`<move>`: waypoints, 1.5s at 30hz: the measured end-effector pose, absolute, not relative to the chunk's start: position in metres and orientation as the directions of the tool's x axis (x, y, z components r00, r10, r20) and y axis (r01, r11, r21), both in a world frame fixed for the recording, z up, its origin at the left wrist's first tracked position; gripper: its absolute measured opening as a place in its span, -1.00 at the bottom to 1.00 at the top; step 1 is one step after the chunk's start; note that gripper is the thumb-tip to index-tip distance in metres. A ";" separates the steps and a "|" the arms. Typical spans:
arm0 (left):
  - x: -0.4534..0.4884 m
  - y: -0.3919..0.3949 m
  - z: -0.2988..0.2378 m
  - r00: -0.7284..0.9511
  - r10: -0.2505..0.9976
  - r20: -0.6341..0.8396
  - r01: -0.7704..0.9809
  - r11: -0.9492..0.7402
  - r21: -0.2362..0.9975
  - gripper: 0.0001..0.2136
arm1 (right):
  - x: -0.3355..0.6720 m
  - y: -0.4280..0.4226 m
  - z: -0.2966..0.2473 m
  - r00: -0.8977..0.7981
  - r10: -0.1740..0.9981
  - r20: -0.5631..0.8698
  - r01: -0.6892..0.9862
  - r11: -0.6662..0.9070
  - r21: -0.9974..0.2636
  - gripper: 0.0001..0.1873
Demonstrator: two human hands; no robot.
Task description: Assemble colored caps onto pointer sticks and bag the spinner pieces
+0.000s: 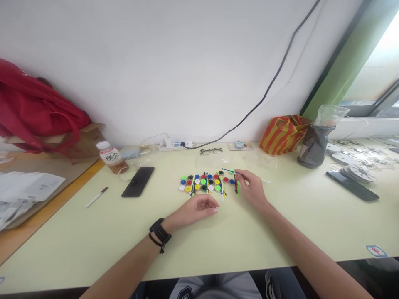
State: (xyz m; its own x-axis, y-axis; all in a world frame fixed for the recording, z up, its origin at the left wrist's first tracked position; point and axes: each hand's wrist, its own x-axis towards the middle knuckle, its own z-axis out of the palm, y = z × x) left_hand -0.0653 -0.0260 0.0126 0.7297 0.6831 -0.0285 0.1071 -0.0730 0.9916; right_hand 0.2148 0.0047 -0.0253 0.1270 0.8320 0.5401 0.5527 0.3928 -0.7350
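Note:
Small round pieces in blue, red, white, yellow, green and black lie in rows on the table, with several thin coloured arrow-shaped sticks laid across them. At the right end of the rows, my right hand pinches a thin blue stick between thumb and fingers. A dark red and a green stick lie beside that hand. Just in front of the pieces, my left hand rests on the table, its fingers loosely curled, the thumb apart and nothing in it.
A dark phone, a pen and a drink bottle are to the left. Glasses and a power strip sit by the wall. Rightward are a striped bag, another phone and white discs.

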 end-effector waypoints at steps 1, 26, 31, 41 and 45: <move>-0.065 -0.026 0.013 0.729 0.684 -0.030 0.109 -0.073 0.991 -0.71 | 0.214 0.005 -0.027 0.117 0.836 0.536 0.554 0.392 -0.734 -0.67; -0.066 -0.027 0.013 0.725 0.688 -0.040 0.116 -0.064 0.991 -0.70 | 0.226 0.000 -0.018 0.111 0.814 0.571 0.717 0.332 -0.613 -0.72; -0.066 -0.027 0.013 0.725 0.688 -0.035 0.115 -0.071 0.991 -0.69 | 0.223 -0.004 -0.016 0.069 0.825 0.561 0.700 0.361 -0.617 -0.74; -0.066 -0.026 0.013 0.721 0.692 -0.033 0.115 -0.072 0.991 -0.68 | 0.224 -0.003 -0.015 0.050 0.834 0.550 0.719 0.352 -0.599 -0.76; -0.066 -0.026 0.013 0.723 0.690 -0.026 0.114 -0.082 0.990 -0.68 | 0.227 -0.003 -0.012 0.085 0.813 0.576 0.718 0.351 -0.601 -0.78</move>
State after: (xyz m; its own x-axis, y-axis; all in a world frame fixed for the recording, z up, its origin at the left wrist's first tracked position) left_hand -0.0656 -0.0260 0.0125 0.7233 0.6901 -0.0258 0.1139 -0.0824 0.9901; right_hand 0.2266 -0.0034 -0.0115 0.0850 0.8127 0.5764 0.7183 0.3510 -0.6007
